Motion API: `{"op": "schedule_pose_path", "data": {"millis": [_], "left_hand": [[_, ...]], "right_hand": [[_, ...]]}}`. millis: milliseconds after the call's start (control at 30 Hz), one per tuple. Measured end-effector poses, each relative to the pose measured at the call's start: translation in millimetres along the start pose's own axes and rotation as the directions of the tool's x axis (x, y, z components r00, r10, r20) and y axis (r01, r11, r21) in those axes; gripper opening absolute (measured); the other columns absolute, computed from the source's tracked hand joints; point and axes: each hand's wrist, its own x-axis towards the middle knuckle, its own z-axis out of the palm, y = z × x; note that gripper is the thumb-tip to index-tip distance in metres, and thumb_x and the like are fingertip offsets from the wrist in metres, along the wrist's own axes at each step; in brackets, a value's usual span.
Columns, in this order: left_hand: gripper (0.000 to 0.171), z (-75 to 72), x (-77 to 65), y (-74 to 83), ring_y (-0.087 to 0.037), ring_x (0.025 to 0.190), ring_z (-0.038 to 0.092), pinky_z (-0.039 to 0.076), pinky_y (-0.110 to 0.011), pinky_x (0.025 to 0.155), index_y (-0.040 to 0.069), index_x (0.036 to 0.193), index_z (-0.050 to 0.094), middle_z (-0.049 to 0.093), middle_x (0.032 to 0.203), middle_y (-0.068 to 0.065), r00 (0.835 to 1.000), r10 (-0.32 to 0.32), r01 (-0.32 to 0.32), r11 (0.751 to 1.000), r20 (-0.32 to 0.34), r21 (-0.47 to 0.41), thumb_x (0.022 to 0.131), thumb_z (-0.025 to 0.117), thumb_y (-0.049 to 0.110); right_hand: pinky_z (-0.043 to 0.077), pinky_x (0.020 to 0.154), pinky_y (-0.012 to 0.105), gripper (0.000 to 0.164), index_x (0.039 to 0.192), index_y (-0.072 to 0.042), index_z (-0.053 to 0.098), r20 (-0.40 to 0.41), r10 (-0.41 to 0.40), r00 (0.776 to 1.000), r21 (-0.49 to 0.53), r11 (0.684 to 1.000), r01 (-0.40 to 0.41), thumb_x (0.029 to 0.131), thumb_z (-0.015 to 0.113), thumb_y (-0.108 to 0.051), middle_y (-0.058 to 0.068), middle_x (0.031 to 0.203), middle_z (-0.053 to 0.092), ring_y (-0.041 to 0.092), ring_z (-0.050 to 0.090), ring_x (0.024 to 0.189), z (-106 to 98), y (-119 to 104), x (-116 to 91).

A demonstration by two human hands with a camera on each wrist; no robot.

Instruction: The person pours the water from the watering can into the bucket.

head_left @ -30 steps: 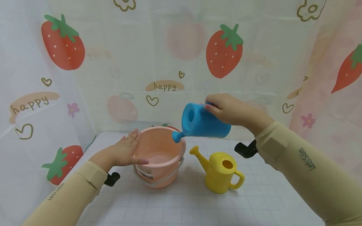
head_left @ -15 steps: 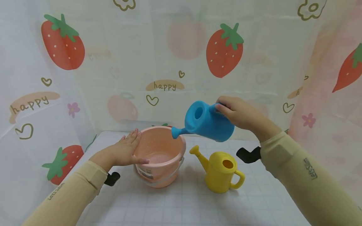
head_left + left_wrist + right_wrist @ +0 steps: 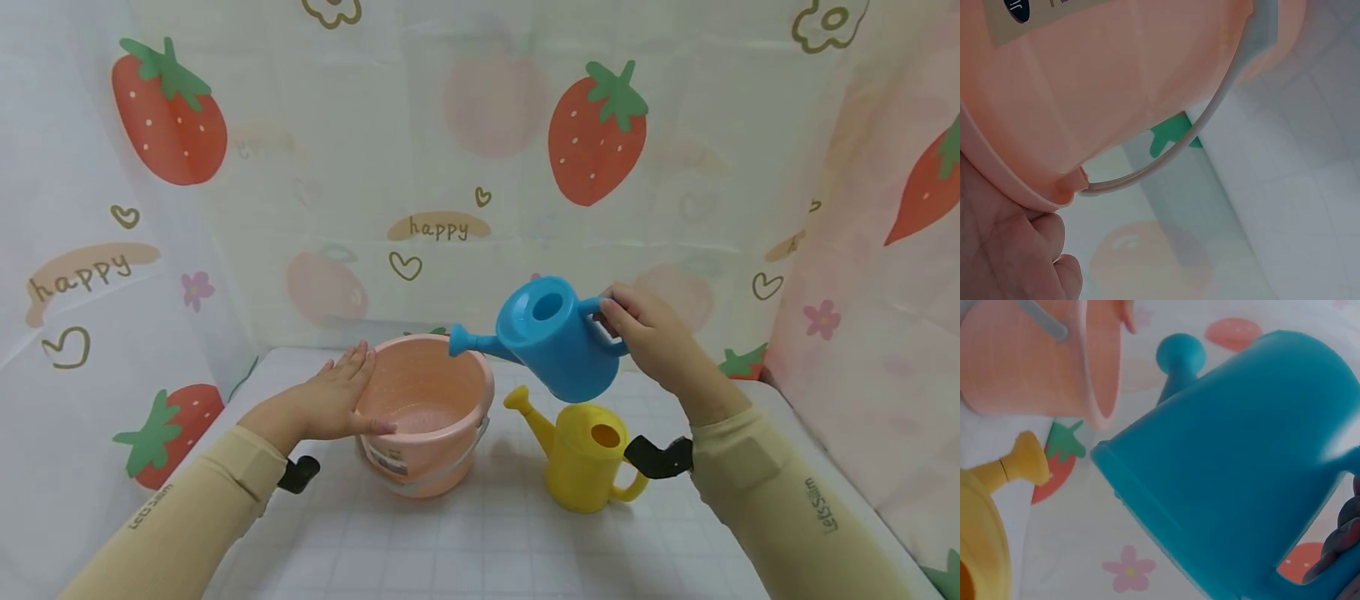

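Note:
My right hand grips the handle of a blue toy watering can, held in the air with its spout pointing left. The can leans slightly, and its spout tip overlaps the bucket's right rim in the head view. My left hand rests on the left rim of a pink bucket, fingers straight and spread, thumb along the near side. The bucket stands upright; its grey handle hangs down along the side in the left wrist view. Below the blue can stands a yellow toy watering can, its spout toward the bucket.
A white table with a faint grid bears the bucket and the yellow can. Behind and on both sides hangs a curtain printed with strawberries and hearts. Black wrist mounts stick out from both sleeves.
The blue watering can has tipped back from a steep forward tilt toward upright, its spout tip rising. My right hand has moved right and down. My left hand and the bucket stay put.

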Motion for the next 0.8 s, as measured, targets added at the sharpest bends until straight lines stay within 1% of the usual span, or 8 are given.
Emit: {"op": "schedule_pose_path", "data": {"millis": [67, 167, 300, 400, 533, 700, 800], "left_hand": [[0.114, 0.6, 0.9, -0.8, -0.039, 0.137, 0.000, 0.006, -0.055, 0.108, -0.009, 0.143, 0.004, -0.004, 0.149, -0.025, 1.000, 0.001, -0.001, 1.000, -0.002, 0.000, 0.075, 0.051, 0.070], [0.117, 1.4, 1.7, -1.9, -0.039, 0.137, 0.001, 0.007, -0.056, 0.108, -0.009, 0.143, 0.004, -0.004, 0.149, -0.025, 1.000, 0.007, -0.006, 1.000, -0.008, 0.003, 0.074, 0.049, 0.074], [0.117, 3.1, 1.3, -2.5, -0.040, 0.137, 0.001, 0.007, -0.056, 0.108, -0.009, 0.143, 0.004, -0.004, 0.149, -0.026, 1.000, 0.012, -0.012, 1.000, -0.019, -0.004, 0.073, 0.049, 0.074], [0.116, 4.6, 1.2, -2.2, -0.040, 0.137, 0.001, 0.008, -0.056, 0.108, -0.010, 0.142, 0.005, -0.003, 0.149, -0.027, 1.000, 0.015, -0.015, 1.000, -0.023, -0.013, 0.074, 0.051, 0.072], [0.119, 4.0, 1.5, -1.8, -0.040, 0.137, 0.001, 0.008, -0.056, 0.108, -0.010, 0.142, 0.005, -0.003, 0.149, -0.027, 0.999, 0.019, -0.019, 1.000, -0.027, -0.015, 0.073, 0.049, 0.075], [0.120, 1.8, 1.8, -1.4, -0.039, 0.137, 0.000, 0.008, -0.056, 0.108, -0.010, 0.142, 0.004, -0.005, 0.149, -0.026, 0.999, 0.019, -0.020, 1.000, -0.026, -0.023, 0.072, 0.049, 0.076], [0.121, 1.6, 1.6, -1.3, -0.039, 0.137, -0.001, 0.007, -0.056, 0.108, -0.010, 0.142, 0.004, -0.005, 0.149, -0.027, 1.000, 0.019, -0.020, 1.000, -0.020, -0.022, 0.071, 0.047, 0.077]], "right_hand": [[0.041, 0.073, 0.038, 0.032, 0.089, -0.001, 0.051, -0.025, 0.003, 1.000, 0.055, 0.999, -0.001, 0.099, 0.037, -0.027, 0.015, 0.082, 0.049, 0.028, 0.048, 0.083, 3.9, 4.4, -4.3], [0.038, 0.072, 0.037, 0.033, 0.088, 0.000, 0.049, -0.064, 0.008, 0.998, 0.131, 0.991, 0.001, 0.099, 0.037, -0.029, 0.015, 0.081, 0.046, 0.030, 0.046, 0.084, 9.0, 10.4, -10.9], [0.038, 0.072, 0.035, 0.038, 0.087, 0.002, 0.047, -0.109, 0.024, 0.994, 0.241, 0.971, 0.003, 0.099, 0.036, -0.032, 0.015, 0.080, 0.043, 0.026, 0.045, 0.086, 15.1, 20.9, -19.8], [0.038, 0.071, 0.031, 0.041, 0.085, 0.005, 0.044, -0.132, 0.034, 0.991, 0.343, 0.939, 0.014, 0.100, 0.035, -0.032, 0.013, 0.078, 0.042, 0.024, 0.044, 0.083, 18.2, 29.6, -26.4], [0.037, 0.069, 0.027, 0.039, 0.086, 0.006, 0.044, -0.164, 0.041, 0.986, 0.468, 0.883, 0.042, 0.100, 0.035, -0.030, 0.007, 0.076, 0.039, 0.022, 0.041, 0.079, 19.2, 38.7, -33.5], [0.035, 0.068, 0.028, 0.035, 0.085, 0.004, 0.044, -0.197, 0.025, 0.980, 0.543, 0.835, 0.088, 0.100, 0.035, -0.026, 0.005, 0.075, 0.039, 0.019, 0.039, 0.077, 19.1, 47.3, -39.2], [0.034, 0.067, 0.029, 0.033, 0.084, 0.004, 0.044, -0.220, 0.014, 0.975, 0.565, 0.817, 0.116, 0.100, 0.035, -0.024, 0.005, 0.075, 0.039, 0.019, 0.039, 0.076, 18.5, 50.3, -43.6]]}}
